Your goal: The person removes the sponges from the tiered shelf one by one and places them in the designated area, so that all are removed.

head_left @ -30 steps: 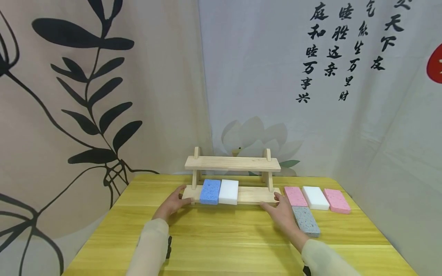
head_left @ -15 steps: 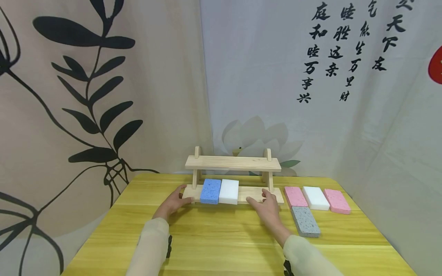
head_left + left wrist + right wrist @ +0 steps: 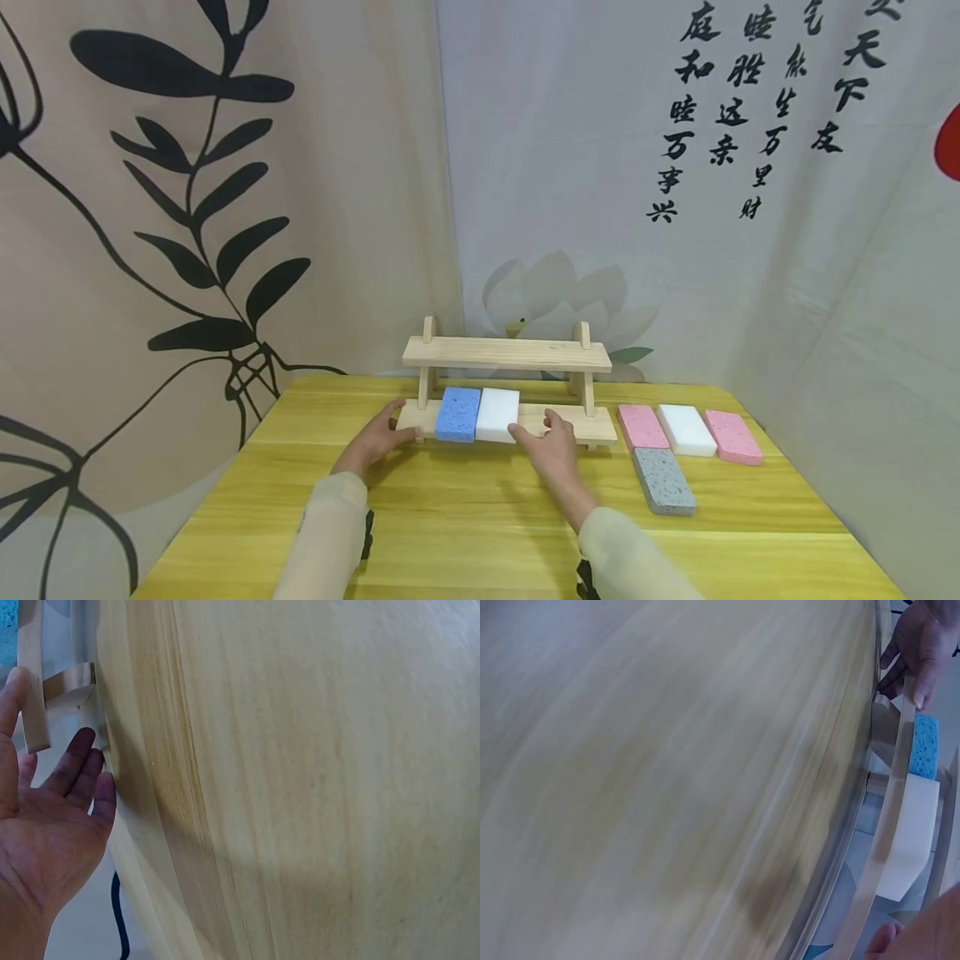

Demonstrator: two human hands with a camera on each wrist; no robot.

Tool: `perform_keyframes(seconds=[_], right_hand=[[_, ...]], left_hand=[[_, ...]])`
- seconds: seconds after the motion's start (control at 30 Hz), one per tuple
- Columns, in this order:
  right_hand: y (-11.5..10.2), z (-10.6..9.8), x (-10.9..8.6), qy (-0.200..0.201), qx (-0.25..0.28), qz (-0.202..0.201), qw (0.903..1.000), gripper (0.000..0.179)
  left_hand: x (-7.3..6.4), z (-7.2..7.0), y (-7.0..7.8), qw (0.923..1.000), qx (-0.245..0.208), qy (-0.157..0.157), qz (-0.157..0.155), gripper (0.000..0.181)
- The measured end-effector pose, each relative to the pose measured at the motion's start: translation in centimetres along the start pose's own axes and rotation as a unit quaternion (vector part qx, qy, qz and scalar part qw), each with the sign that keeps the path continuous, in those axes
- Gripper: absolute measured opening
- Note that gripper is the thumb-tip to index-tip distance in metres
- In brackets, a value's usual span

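Note:
A two-tier wooden display rack (image 3: 506, 353) stands at the back of the table. On its lower board lie a blue sponge (image 3: 458, 414) and a white sponge (image 3: 497, 415), side by side. My left hand (image 3: 372, 442) holds the left end of that board, thumb along the front edge and fingers round the far side. My right hand (image 3: 551, 450) is over the board just right of the white sponge, its thumb tip at the sponge's right edge and nothing gripped. In the right wrist view only part of the right hand (image 3: 928, 930) shows, at the lower corner.
To the right of the rack lie two pink sponges, one near (image 3: 642, 427) and one farther right (image 3: 732, 437), with a white sponge (image 3: 686, 430) between them. A grey speckled sponge (image 3: 664, 481) lies in front. A printed curtain (image 3: 360, 208) hangs behind the table.
My right hand has moved left along the lower board, from its right end to the white sponge. My left hand stays at the left end, and the sponges have not moved.

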State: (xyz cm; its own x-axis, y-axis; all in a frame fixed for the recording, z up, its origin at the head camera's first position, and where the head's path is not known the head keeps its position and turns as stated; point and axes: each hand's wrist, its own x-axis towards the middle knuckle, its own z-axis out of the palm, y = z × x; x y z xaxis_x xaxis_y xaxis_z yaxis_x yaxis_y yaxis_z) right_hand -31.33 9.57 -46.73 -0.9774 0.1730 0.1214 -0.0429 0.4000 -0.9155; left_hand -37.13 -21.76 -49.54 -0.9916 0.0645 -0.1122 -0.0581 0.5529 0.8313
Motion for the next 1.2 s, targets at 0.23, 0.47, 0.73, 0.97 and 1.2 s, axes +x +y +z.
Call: perform_keyframes(seconds=[0.23, 0.47, 0.73, 0.97, 1.2], right_hand=[[-0.7, 1.3, 0.0, 0.022, -0.016, -0.011, 0.9996, 0.087], [-1.3, 2.5, 0.2, 0.033, -0.024, 0.002, 0.9992, 0.086], [-1.3, 4.2, 0.5, 0.048, -0.061, 0.011, 0.9970, 0.093], [-1.7, 5.5, 0.4, 0.063, -0.060, 0.018, 0.9960, 0.096], [-1.8, 6.5, 0.3, 0.083, -0.053, 0.025, 0.9948, 0.089]], left_hand=[[-0.2, 0.0, 0.3, 1.0000, 0.004, -0.002, 0.004, 0.084], [-0.6, 0.0, 0.7, 1.0000, 0.005, 0.001, 0.004, 0.081], [-0.4, 0.0, 0.4, 1.0000, 0.003, -0.001, 0.000, 0.084], [-0.6, -0.1, 0.6, 1.0000, 0.007, 0.001, 0.001, 0.083], [-0.8, -0.1, 0.6, 1.0000, 0.003, 0.004, 0.004, 0.083]])
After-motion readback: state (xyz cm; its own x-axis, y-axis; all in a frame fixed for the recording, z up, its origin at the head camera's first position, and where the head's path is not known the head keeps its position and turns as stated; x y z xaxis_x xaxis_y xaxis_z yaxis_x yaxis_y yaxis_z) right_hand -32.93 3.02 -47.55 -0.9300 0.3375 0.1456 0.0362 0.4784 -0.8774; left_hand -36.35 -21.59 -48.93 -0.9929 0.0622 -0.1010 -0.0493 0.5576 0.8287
